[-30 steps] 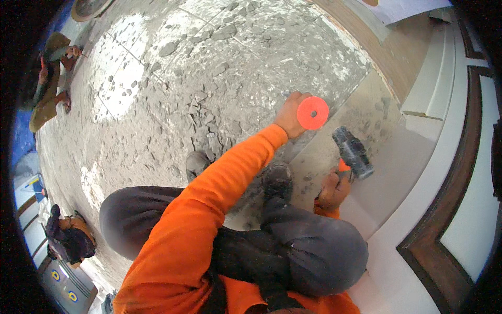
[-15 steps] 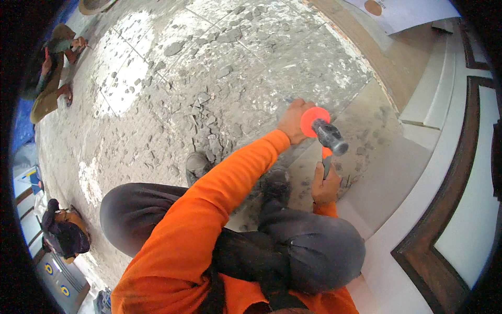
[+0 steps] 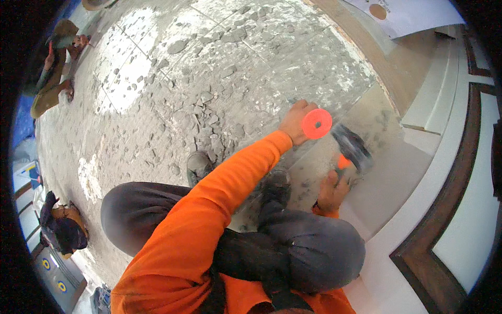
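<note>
My left hand (image 3: 296,123) is closed around a chisel (image 3: 317,124) with a round orange-red hand guard. The chisel's struck end shows as a dark spot in the middle of the guard; my fingers hide most of its shaft. Its far end slants toward the chipped floor (image 3: 251,94). Closed on the orange and dark handle of a hammer (image 3: 354,147), my right hand (image 3: 331,192) is to the right of the guard and nearer to me. The hammer head is blurred by motion and apart from the chisel.
Loose grey rubble (image 3: 206,118) is strewn over the floor. My shoes (image 3: 200,166) rest among the chips. A white panelled wall with brown trim (image 3: 449,214) curves along the right. Other people crouch at the far left (image 3: 55,68) and near left (image 3: 65,230).
The hammer head has swung right and away from the chisel guard, and my right hand has shifted slightly right. My left hand and the chisel have stayed nearly in place.
</note>
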### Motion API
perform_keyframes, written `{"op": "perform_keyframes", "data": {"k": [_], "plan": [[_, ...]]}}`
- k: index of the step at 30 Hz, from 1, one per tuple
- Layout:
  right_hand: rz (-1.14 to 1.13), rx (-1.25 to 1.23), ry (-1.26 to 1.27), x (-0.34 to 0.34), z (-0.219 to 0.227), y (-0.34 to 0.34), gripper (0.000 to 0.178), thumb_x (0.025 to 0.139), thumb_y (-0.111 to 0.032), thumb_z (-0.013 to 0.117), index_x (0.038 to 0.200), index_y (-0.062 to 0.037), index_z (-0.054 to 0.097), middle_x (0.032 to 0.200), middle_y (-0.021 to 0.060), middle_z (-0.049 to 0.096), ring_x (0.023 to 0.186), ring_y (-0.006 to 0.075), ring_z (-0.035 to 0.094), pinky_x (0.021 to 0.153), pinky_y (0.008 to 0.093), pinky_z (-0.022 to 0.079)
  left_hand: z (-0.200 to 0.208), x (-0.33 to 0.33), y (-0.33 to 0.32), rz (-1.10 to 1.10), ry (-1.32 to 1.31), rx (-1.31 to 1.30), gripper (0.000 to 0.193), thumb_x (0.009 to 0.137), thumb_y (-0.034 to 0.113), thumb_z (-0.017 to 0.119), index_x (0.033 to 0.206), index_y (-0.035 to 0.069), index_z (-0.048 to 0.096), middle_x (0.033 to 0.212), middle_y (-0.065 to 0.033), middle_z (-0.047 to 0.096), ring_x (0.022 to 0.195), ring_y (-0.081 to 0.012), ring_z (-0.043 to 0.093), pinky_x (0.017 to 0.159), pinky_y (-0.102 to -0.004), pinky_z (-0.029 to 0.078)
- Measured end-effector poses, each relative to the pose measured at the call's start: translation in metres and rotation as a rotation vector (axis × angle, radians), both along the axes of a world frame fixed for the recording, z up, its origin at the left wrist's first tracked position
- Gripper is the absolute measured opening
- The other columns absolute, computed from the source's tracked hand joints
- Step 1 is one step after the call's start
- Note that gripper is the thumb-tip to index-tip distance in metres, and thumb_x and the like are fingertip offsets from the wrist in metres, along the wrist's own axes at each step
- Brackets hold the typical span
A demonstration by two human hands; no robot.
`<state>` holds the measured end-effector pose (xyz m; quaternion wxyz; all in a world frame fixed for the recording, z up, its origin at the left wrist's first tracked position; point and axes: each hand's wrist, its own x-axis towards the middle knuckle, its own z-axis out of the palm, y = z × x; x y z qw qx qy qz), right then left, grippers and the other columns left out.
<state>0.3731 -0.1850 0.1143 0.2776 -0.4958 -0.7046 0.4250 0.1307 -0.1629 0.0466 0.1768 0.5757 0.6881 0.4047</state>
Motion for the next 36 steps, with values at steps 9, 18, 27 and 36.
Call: {"op": "perform_keyframes", "data": {"k": [9,18,27,36], "plan": [[0.054,0.071,-0.142,-0.011,0.005,0.005,0.030,0.099,-0.029,0.058,0.091,-0.0006,0.063,0.065,0.0072,0.061,0.058,0.0194,0.058,0.053,0.0353,0.045,0.006,-0.003,-0.001,0.009,0.017,0.009,0.025,0.081,0.031,0.068,0.096,0.011,0.066,0.100,-0.0099,0.059,0.094,-0.0337,0.054,0.087,-0.0431,0.049],[0.077,0.180,-0.219,-0.018,-0.003,-0.001,0.028,0.097,-0.027,0.062,0.095,0.0006,0.065,0.065,0.0109,0.061,0.056,0.0253,0.057,0.054,0.0388,0.046,0.000,-0.003,0.006,0.022,-0.004,-0.085,0.031,0.080,0.030,0.070,0.105,0.014,0.068,0.109,-0.0083,0.063,0.097,-0.0326,0.055,0.085,-0.0426,0.050],[0.100,0.103,0.007,-0.017,-0.012,0.004,0.028,0.097,-0.026,0.060,0.088,0.0000,0.062,0.067,0.0109,0.061,0.056,0.0229,0.055,0.057,0.0382,0.045,0.008,-0.008,0.013,0.022,0.026,-0.102,0.029,0.079,0.032,0.070,0.102,0.015,0.068,0.105,-0.0084,0.063,0.097,-0.0337,0.056,0.088,-0.0449,0.049],[-0.027,0.041,0.098,-0.016,0.028,-0.001,0.033,0.097,-0.033,0.059,0.085,-0.0018,0.060,0.064,0.0035,0.054,0.060,0.0140,0.052,0.055,0.0318,0.040,-0.004,-0.006,-0.010,0.056,0.000,-0.206,0.044,0.078,0.029,0.072,0.115,0.009,0.060,0.108,-0.0175,0.054,0.110,-0.0377,0.051,0.099,-0.0602,0.041]]}}
